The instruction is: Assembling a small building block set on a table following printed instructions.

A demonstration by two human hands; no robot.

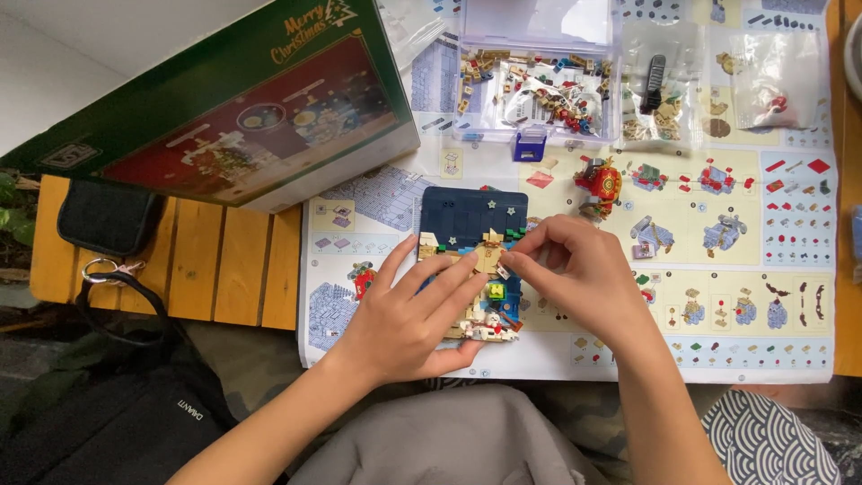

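Wooden slat table (224, 260) with a big instruction sheet (790, 296) spread on it; we work a small brick build (473, 269) at its near middle.

Build is a dark blue plate with tan pieces, long axis running away from us, blue starry end pointing far, crowded tan end near us. Our left hand (404, 319) lies flat over the near left part, fingers stretched across the tan bricks, grip loose, not clamped on anything. Our right hand (575, 269) has fingertips (519, 259) pinched together at the build's right edge; whether a tiny piece sits in that grip we cannot tell. Clear parts tray (537, 90) beyond, red figure (600, 182) just right of the build, green box (260, 108) far left, black bag (117, 404) below the table edge.
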